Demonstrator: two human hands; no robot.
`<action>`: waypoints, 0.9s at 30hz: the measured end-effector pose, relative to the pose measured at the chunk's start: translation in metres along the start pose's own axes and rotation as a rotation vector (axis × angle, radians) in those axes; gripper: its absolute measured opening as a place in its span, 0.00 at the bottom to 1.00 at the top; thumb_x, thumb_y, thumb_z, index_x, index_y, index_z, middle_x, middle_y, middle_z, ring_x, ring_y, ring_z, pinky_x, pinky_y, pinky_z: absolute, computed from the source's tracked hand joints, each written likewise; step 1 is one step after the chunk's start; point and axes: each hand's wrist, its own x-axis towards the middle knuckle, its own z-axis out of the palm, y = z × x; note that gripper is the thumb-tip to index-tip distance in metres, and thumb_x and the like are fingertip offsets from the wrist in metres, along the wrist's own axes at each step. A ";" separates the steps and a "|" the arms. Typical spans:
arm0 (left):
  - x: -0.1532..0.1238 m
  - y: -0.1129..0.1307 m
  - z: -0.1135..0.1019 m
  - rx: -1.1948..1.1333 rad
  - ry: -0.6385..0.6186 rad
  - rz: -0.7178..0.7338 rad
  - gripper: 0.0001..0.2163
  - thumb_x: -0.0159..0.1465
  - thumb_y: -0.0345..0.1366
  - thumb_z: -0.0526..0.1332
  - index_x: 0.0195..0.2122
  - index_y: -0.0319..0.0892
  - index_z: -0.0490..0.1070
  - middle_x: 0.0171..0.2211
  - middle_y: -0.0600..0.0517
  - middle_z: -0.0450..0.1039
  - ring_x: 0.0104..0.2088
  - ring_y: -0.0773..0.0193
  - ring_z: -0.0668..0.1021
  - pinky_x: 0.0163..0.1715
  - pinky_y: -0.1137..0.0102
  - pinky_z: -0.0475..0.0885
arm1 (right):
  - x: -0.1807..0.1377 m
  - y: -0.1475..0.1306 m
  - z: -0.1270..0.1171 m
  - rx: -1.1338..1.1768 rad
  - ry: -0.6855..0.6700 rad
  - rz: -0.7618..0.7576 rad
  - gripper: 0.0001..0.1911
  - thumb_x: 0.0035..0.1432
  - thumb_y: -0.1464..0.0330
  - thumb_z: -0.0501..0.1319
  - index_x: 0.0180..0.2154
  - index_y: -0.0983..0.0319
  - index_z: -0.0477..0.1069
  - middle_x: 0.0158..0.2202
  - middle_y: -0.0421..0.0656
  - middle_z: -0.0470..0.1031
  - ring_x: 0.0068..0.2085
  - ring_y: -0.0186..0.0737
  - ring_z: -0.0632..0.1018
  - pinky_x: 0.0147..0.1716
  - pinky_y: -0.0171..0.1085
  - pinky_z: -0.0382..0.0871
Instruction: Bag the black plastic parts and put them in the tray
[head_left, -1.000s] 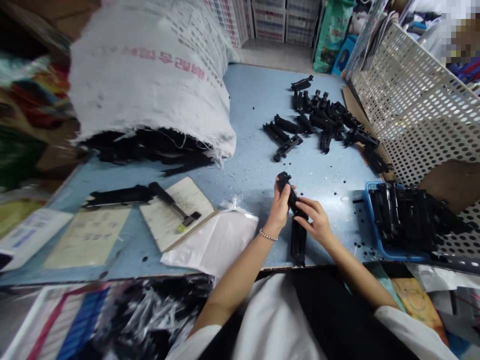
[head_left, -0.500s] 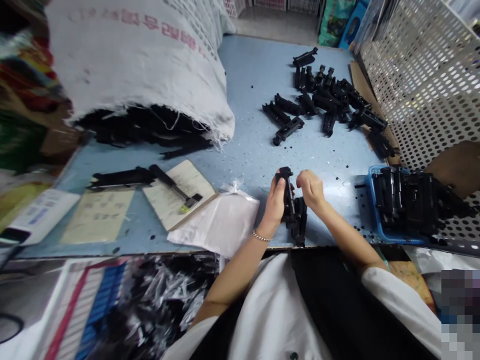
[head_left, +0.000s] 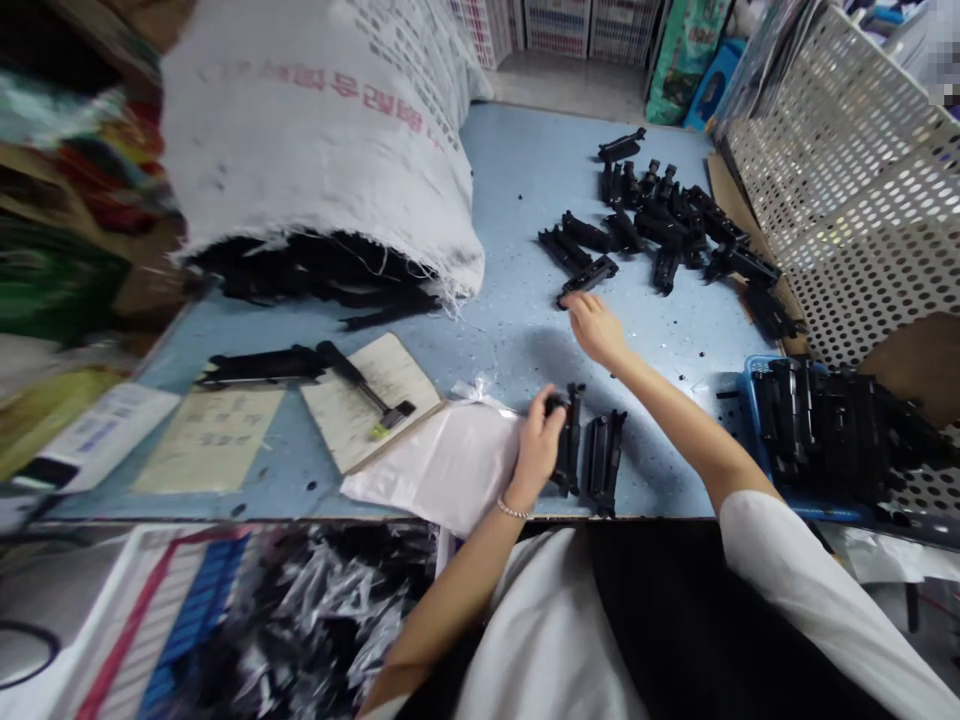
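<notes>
Black part, above and right of centre, meets bunched fingertips of the right hand, best closed squarely around it, while the left hand curls at a second part, below centre, both grips unclear.

1. A dark-handled tool lies across a notepad on the blue desk.
2. A whitish plastic bag touches the notepad.
3. Farther left: a yellowish sheet with writing, a white printed package.
4. Beyond the desk: pale crates, a green sack, blue plastic item.
5. Right: a perforated white panel.
</notes>
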 end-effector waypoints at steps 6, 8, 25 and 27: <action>-0.026 -0.016 0.018 0.434 -0.086 0.207 0.20 0.68 0.37 0.58 0.61 0.40 0.68 0.63 0.36 0.64 0.65 0.44 0.66 0.65 0.44 0.59 | 0.073 0.054 -0.004 -0.165 -0.207 -0.068 0.25 0.68 0.77 0.44 0.61 0.70 0.67 0.61 0.59 0.70 0.65 0.57 0.65 0.64 0.57 0.52; -0.015 -0.011 0.009 0.411 -0.053 0.247 0.23 0.68 0.39 0.60 0.63 0.40 0.65 0.65 0.35 0.62 0.67 0.44 0.64 0.66 0.43 0.58 | 0.065 0.049 -0.015 -0.120 -0.171 -0.074 0.22 0.70 0.71 0.48 0.59 0.71 0.68 0.56 0.60 0.73 0.59 0.59 0.70 0.60 0.56 0.57; -0.014 0.073 0.007 -0.515 -0.251 -0.131 0.36 0.65 0.48 0.64 0.71 0.50 0.51 0.41 0.48 0.78 0.29 0.61 0.80 0.32 0.65 0.78 | -0.070 -0.034 -0.028 0.226 0.241 0.128 0.26 0.73 0.53 0.44 0.28 0.58 0.66 0.27 0.46 0.70 0.31 0.43 0.71 0.34 0.42 0.61; -0.008 0.067 0.008 -0.478 -0.156 -0.099 0.34 0.66 0.47 0.64 0.70 0.51 0.53 0.48 0.46 0.77 0.37 0.59 0.82 0.38 0.65 0.79 | -0.073 -0.038 -0.025 0.285 0.144 0.249 0.30 0.74 0.51 0.40 0.28 0.58 0.67 0.25 0.44 0.70 0.29 0.41 0.71 0.31 0.39 0.59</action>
